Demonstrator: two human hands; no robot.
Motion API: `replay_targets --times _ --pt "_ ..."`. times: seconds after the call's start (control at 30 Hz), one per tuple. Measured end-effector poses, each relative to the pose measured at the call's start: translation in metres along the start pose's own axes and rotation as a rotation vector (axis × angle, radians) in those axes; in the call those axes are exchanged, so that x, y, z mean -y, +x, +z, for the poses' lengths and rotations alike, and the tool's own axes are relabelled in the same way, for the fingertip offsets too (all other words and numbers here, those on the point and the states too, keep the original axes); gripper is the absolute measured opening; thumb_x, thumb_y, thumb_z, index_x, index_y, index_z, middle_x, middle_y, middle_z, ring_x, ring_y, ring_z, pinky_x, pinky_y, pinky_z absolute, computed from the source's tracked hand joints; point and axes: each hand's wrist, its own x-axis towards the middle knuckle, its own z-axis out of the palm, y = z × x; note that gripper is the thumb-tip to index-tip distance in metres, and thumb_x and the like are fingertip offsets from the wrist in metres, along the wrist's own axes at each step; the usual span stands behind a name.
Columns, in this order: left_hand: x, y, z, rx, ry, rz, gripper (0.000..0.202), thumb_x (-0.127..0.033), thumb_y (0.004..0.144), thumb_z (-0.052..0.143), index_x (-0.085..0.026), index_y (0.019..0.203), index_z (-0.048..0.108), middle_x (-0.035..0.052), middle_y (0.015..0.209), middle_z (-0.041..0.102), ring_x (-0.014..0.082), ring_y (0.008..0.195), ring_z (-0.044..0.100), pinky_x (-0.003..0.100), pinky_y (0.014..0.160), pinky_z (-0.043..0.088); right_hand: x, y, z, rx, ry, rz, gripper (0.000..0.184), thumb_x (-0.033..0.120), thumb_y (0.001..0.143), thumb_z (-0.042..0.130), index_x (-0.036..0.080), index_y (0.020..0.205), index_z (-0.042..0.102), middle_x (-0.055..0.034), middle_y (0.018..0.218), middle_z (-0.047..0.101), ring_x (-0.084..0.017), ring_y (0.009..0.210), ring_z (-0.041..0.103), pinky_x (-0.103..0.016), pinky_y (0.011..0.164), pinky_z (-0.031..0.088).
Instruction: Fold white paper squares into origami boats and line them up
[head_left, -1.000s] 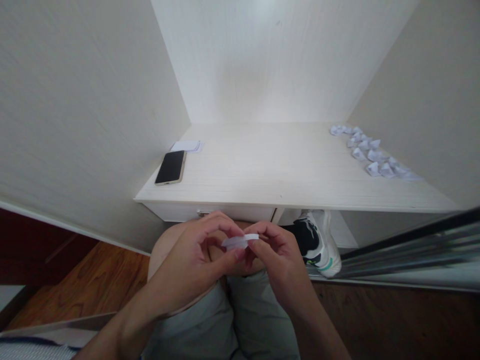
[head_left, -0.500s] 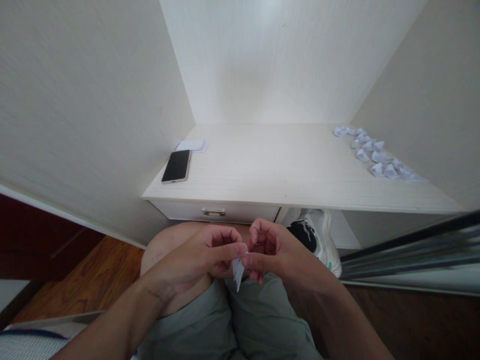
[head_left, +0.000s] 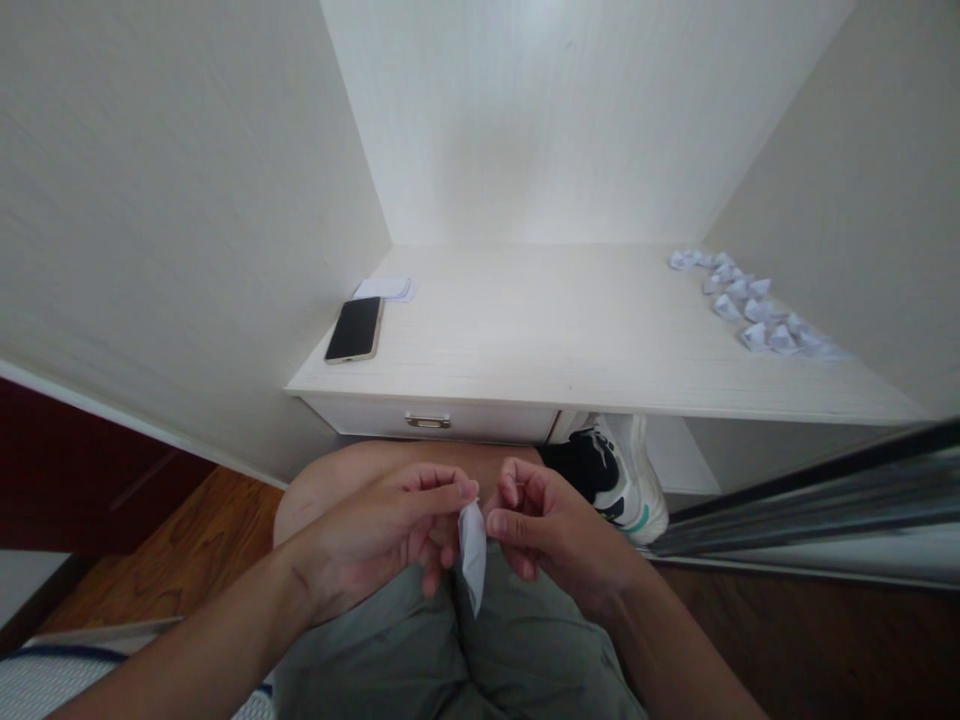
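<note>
Above my lap, my left hand [head_left: 409, 515] pinches the top end of a folded white paper piece [head_left: 472, 558] between thumb and forefinger. The paper hangs downward, narrowing to a point. Just to its right is my right hand [head_left: 536, 520], its fingers loosely curled and the thumb apart from the forefinger. The right thumb tip is close to the paper's edge; whether it touches is hard to tell. On the right side of the white shelf [head_left: 510, 330] lie several small folded paper pieces [head_left: 757, 310] in rows.
A phone [head_left: 355, 329] lies at the shelf's left, with a small stack of white paper [head_left: 382, 289] behind it. Beneath the shelf are a drawer with a metal handle [head_left: 428, 421] and, right of it, a foot in a white shoe [head_left: 634, 490]. Panels enclose the shelf's sides and back.
My hands have drawn slightly apart. The right thumb has come off the front of the folded paper, which now shows more fully below my left fingertips. The shoe has shifted a little left.
</note>
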Motion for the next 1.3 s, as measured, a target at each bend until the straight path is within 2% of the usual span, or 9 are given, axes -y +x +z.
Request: replay_targets --times 0.1,0.2,0.4,0.53,0.7,0.8,0.97,1.17,1.3 --pt "0.006 0.006 -0.004 -0.04 -0.137 0.068 0.022 -0.034 0.087 0.078 -0.015 0.082 0.069 -0.0002 0.06 0.065 0.0089 0.048 0.061 0.015 0.045 0.051 -0.014 -0.006 -0.001 -0.01 0.129 -0.001 0.052 0.027 0.069 0.092 0.022 0.081 0.041 0.0054 0.074 0.069 -0.003 0.04 0.051 -0.013 0.037 0.033" --pt "0.008 0.01 -0.003 -0.031 -0.193 0.065 0.023 -0.034 0.087 0.078 -0.013 0.081 0.07 0.0007 0.062 0.067 0.0076 0.05 0.063 0.012 0.049 0.051 -0.022 -0.009 0.002 -0.049 0.205 -0.016 0.052 0.023 0.068 0.092 0.022 0.08 0.042 0.0067 0.074 0.068 -0.004 0.043 0.055 -0.013 0.039 0.035" --pt "0.006 0.01 0.008 0.042 -0.275 0.035 0.031 -0.035 0.087 0.077 -0.009 0.073 0.071 0.0036 0.058 0.068 0.0074 0.046 0.06 0.014 0.049 0.052 -0.017 -0.009 0.007 0.014 0.251 -0.032 0.046 0.021 0.075 0.088 0.021 0.076 0.042 0.0082 0.07 0.064 -0.003 0.044 0.054 -0.013 0.039 0.035" --pt "0.007 0.01 0.013 -0.051 -0.305 0.125 0.017 -0.028 0.084 0.081 -0.014 0.085 0.071 -0.0014 0.06 0.067 0.0079 0.045 0.058 0.015 0.044 0.049 -0.012 -0.01 0.004 0.04 0.177 -0.086 0.033 0.02 0.08 0.084 0.02 0.082 0.051 0.0063 0.076 0.064 -0.004 0.051 0.055 -0.015 0.046 0.039" --pt "0.008 0.007 0.017 -0.189 -0.291 0.177 0.025 -0.025 0.077 0.086 -0.015 0.093 0.07 -0.0028 0.064 0.067 0.008 0.045 0.058 0.016 0.044 0.048 0.0 -0.012 0.001 0.157 0.022 -0.138 0.025 0.015 0.079 0.085 0.018 0.093 0.064 -0.0008 0.092 0.07 -0.012 0.086 0.066 -0.025 0.076 0.05" --pt "0.005 0.003 0.021 -0.26 -0.329 0.191 0.028 -0.022 0.075 0.085 -0.016 0.097 0.069 -0.0056 0.059 0.063 0.0072 0.041 0.055 0.015 0.038 0.043 0.012 -0.014 0.001 0.189 -0.017 -0.145 0.021 0.015 0.082 0.082 0.018 0.097 0.067 0.0003 0.09 0.07 -0.009 0.081 0.064 -0.023 0.074 0.048" --pt "0.002 0.0 0.029 -0.375 -0.398 0.309 0.026 -0.014 0.079 0.08 -0.018 0.101 0.066 -0.008 0.057 0.059 0.0055 0.04 0.051 0.014 0.039 0.046 0.016 -0.014 0.005 0.095 -0.006 -0.252 0.026 0.017 0.08 0.084 0.022 0.101 0.069 0.0001 0.095 0.071 -0.009 0.076 0.061 -0.023 0.07 0.048" --pt "0.01 -0.001 0.041 -0.459 -0.437 0.47 0.025 -0.018 0.084 0.078 -0.019 0.105 0.065 -0.0072 0.062 0.06 0.0072 0.046 0.057 0.013 0.038 0.046 -0.001 -0.004 0.017 -0.043 0.177 -0.288 0.045 0.02 0.068 0.092 0.025 0.107 0.07 -0.0016 0.107 0.069 -0.015 0.095 0.064 -0.026 0.08 0.051" --pt "0.011 0.001 0.043 -0.499 -0.431 0.51 0.022 -0.018 0.088 0.074 -0.019 0.109 0.066 -0.006 0.067 0.062 0.0052 0.046 0.054 0.013 0.042 0.049 -0.005 0.002 0.025 -0.132 0.297 -0.319 0.04 0.025 0.068 0.093 0.025 0.102 0.072 0.0016 0.093 0.068 -0.01 0.077 0.061 -0.019 0.063 0.047"
